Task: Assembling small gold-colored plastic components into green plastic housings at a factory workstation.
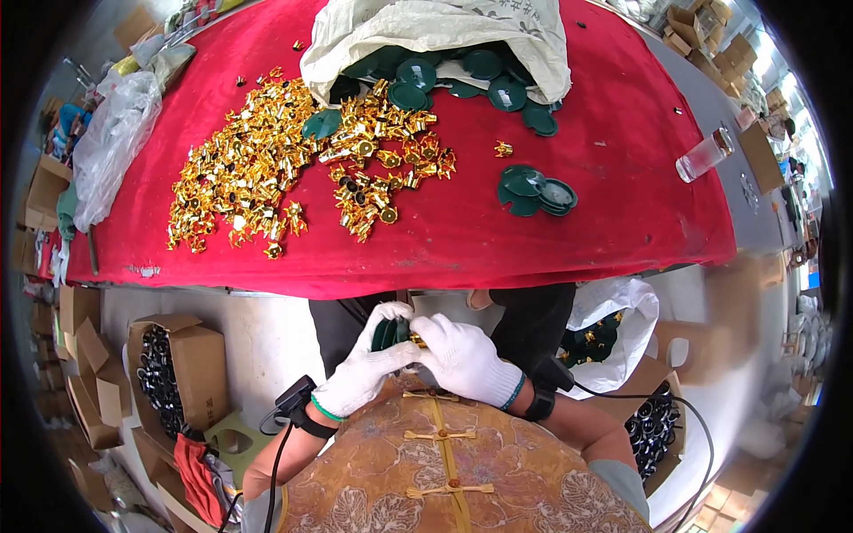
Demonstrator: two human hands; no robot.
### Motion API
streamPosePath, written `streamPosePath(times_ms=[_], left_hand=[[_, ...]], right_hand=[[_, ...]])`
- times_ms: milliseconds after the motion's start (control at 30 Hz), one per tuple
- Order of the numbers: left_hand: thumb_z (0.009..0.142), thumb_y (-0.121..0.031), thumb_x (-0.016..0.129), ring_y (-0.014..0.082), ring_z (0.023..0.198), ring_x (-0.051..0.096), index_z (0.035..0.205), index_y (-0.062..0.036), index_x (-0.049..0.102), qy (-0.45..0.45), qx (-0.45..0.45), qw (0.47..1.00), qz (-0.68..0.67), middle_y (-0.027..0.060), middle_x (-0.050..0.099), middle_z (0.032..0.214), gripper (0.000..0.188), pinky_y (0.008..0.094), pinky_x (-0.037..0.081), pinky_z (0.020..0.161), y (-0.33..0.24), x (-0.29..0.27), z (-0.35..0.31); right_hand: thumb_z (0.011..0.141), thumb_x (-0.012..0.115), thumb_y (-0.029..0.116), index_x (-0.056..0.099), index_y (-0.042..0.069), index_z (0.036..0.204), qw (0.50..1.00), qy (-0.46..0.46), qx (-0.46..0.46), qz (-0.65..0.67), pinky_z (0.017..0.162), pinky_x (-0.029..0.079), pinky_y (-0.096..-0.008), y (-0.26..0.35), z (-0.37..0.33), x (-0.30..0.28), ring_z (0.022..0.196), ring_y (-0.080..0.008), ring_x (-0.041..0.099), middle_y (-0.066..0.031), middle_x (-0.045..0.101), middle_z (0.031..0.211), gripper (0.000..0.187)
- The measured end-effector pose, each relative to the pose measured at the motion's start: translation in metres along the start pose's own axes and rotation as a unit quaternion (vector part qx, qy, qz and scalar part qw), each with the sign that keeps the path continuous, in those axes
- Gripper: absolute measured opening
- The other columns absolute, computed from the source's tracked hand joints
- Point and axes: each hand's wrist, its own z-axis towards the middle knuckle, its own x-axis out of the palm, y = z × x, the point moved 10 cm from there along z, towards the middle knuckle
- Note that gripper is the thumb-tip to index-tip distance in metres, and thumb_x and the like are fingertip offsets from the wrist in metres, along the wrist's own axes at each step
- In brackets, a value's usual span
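Note:
Both hands are in white knitted gloves, close together in front of my body below the table's near edge. My left hand [362, 366] is closed around a few dark green discs [387, 334] standing on edge. Against them, my right hand [471, 357] pinches a small gold pronged piece [417, 340], mostly covered by the fingers. On the red-covered table, a large heap of the same gold pieces [240, 178] lies to the left, with a smaller heap [369, 191] beside it. A few green discs [524, 185] lie in a loose pile to the right.
A white woven sack [435, 27] spills green discs at the table's far side. A clear glass [705, 156] is at the right. Boxes of black parts [160, 382] flank me, and a white bag [635, 311] of green and gold pieces stands below right. A cable [693, 409] trails from my right wrist.

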Motion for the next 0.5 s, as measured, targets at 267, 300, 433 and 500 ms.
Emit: streamPosePath(times_ms=[267,300,433,500], left_hand=[[0.09,0.001,0.079,0.015,0.114,0.052,0.134,-0.0085,0.048,0.052,0.188,0.943,0.27,0.0041,0.049,0.116,0.054,0.0336,0.047,0.101,-0.012,0.013,-0.004],[0.081,0.004,0.083,0.0231,0.116,0.054,0.132,-0.0076,0.049,0.034,0.203,0.937,0.28,0.0098,0.052,0.118,0.062,0.0397,0.045,0.105,-0.007,0.011,-0.005],[0.074,0.004,0.088,0.0348,0.122,0.056,0.129,-0.0056,0.054,0.086,0.335,0.78,0.521,0.0178,0.053,0.129,0.065,0.0448,0.046,0.108,-0.028,0.048,-0.014],[0.07,-0.005,0.09,0.0408,0.122,0.056,0.125,-0.0061,0.056,0.088,0.319,0.79,0.515,0.0187,0.057,0.123,0.064,0.0503,0.043,0.11,-0.024,0.046,-0.012]], right_hand=[[0.107,0.061,0.021,0.065,0.001,0.115,0.849,0.09,0.264,0.449,0.06,0.061,-0.0388,-0.027,-0.014,0.027,0.073,-0.0249,0.075,-0.0146,0.074,0.094,0.022],[0.107,0.061,0.021,0.065,0.001,0.115,0.849,0.092,0.264,0.449,0.06,0.061,-0.0388,-0.029,-0.012,0.026,0.073,-0.0249,0.075,-0.0146,0.074,0.094,0.022],[0.108,0.058,0.018,0.066,-0.002,0.108,0.583,0.16,0.323,0.728,0.052,0.054,-0.0309,-0.046,-0.034,0.073,0.07,-0.0151,0.069,-0.0097,0.072,0.09,0.022],[0.11,0.056,0.02,0.066,-0.001,0.108,0.63,0.154,0.344,0.679,0.055,0.053,-0.0333,-0.054,-0.038,0.076,0.069,-0.0177,0.07,-0.0118,0.072,0.09,0.024]])
